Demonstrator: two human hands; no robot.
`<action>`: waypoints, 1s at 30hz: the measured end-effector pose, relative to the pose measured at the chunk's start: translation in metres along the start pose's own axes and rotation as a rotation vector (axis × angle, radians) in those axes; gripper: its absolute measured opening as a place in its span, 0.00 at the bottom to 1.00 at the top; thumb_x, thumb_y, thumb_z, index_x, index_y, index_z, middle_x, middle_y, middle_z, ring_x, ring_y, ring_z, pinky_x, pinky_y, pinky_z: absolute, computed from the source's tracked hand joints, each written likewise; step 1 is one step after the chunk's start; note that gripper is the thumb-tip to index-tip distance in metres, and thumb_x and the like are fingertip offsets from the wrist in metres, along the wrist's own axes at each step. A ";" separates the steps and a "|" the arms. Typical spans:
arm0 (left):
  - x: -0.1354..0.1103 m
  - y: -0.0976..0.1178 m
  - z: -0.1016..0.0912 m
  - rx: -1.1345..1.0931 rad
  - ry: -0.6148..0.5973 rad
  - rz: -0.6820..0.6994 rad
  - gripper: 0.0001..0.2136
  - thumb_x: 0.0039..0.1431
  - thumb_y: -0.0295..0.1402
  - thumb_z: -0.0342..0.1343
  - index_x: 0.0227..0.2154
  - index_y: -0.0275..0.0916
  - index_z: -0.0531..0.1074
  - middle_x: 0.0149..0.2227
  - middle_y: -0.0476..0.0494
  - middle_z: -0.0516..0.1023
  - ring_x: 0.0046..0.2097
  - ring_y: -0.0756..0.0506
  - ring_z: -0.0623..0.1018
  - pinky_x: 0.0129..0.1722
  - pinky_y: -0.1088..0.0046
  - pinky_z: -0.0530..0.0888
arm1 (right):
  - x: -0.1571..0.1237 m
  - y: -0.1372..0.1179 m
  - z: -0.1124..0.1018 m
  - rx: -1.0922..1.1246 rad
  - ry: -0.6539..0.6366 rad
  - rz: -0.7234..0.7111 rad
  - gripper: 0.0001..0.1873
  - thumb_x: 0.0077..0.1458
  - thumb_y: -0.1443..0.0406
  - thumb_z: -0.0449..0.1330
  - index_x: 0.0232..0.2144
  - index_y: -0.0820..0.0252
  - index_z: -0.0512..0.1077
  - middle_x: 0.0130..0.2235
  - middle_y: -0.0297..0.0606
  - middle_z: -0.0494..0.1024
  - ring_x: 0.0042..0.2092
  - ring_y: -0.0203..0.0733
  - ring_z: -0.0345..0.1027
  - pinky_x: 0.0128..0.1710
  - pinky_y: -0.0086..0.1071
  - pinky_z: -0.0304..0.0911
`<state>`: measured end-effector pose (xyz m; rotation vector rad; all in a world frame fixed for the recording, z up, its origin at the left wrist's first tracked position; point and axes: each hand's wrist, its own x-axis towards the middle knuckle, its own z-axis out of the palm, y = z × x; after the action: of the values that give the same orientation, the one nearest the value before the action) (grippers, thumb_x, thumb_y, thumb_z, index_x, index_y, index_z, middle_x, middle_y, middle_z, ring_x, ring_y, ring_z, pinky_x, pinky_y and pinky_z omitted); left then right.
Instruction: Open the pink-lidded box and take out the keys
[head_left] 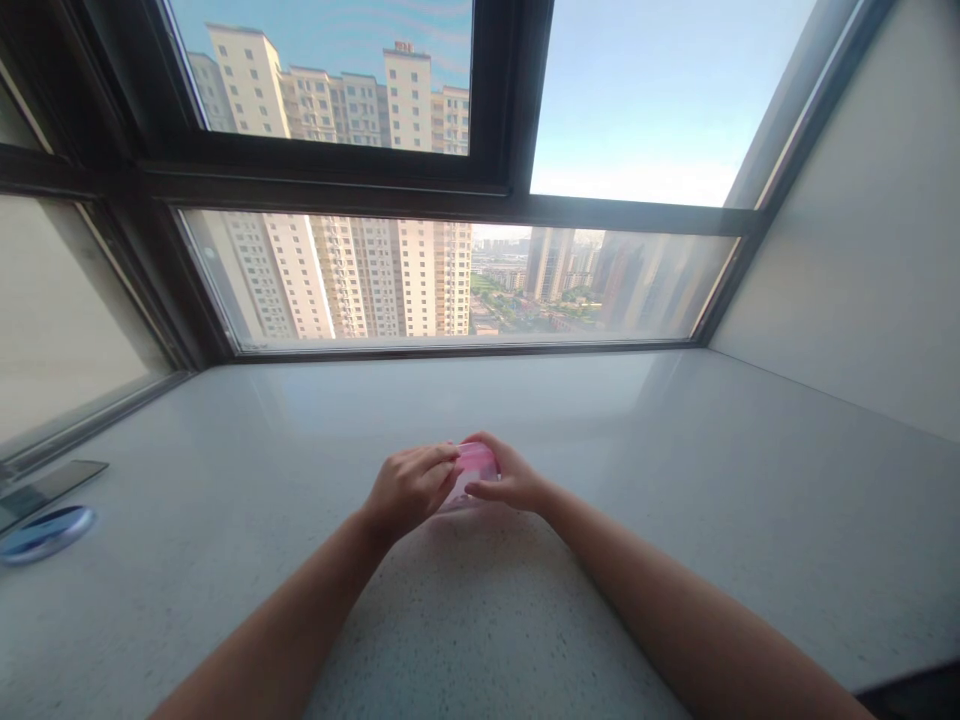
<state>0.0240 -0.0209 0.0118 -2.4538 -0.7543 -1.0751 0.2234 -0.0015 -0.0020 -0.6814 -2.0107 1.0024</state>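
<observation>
A small pink, see-through container [478, 463] is between my two hands on the pale speckled sill [480, 620]. From the left side, my left hand [415, 487] is closed against it, fingers bent over its upper left edge. My right hand [510, 475] wraps round the other side, thumb in front and fingers behind the top. The fingers cover much of the container, so its full shape and anything inside cannot be made out.
At the far left lie a flat dark rectangular object [49, 492] and a round bluish disc-like object [46, 533]. A dark-framed window [465, 348] borders the sill at the back. A white wall [847, 260] rises on the right.
</observation>
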 end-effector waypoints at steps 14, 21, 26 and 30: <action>0.000 -0.001 -0.002 -0.063 0.016 -0.029 0.06 0.55 0.30 0.52 0.35 0.40 0.71 0.38 0.44 0.77 0.39 0.48 0.76 0.40 0.73 0.71 | -0.002 -0.002 -0.002 -0.062 -0.058 0.018 0.35 0.38 0.59 0.66 0.48 0.59 0.60 0.38 0.37 0.69 0.36 0.38 0.63 0.34 0.29 0.60; 0.001 0.001 -0.002 -0.133 0.036 -0.064 0.04 0.55 0.29 0.51 0.33 0.38 0.70 0.35 0.44 0.76 0.38 0.49 0.74 0.39 0.72 0.70 | -0.002 -0.006 -0.003 -0.181 -0.050 -0.036 0.37 0.36 0.57 0.67 0.49 0.58 0.60 0.42 0.39 0.69 0.39 0.40 0.64 0.38 0.32 0.61; 0.003 0.004 -0.004 -0.188 0.024 -0.090 0.04 0.56 0.28 0.50 0.33 0.38 0.68 0.36 0.42 0.74 0.37 0.48 0.72 0.40 0.69 0.69 | 0.001 -0.012 -0.003 -0.276 -0.020 -0.150 0.38 0.35 0.56 0.67 0.50 0.56 0.61 0.47 0.42 0.67 0.48 0.44 0.61 0.47 0.37 0.57; 0.006 0.007 -0.006 -0.235 0.022 -0.097 0.09 0.57 0.27 0.48 0.41 0.38 0.66 0.39 0.41 0.73 0.40 0.47 0.71 0.40 0.68 0.68 | 0.002 -0.012 -0.004 -0.299 -0.015 -0.194 0.40 0.35 0.56 0.68 0.52 0.56 0.61 0.51 0.44 0.64 0.51 0.47 0.59 0.51 0.40 0.55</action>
<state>0.0281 -0.0273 0.0192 -2.6164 -0.7878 -1.2909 0.2240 -0.0049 0.0100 -0.6198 -2.2150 0.6013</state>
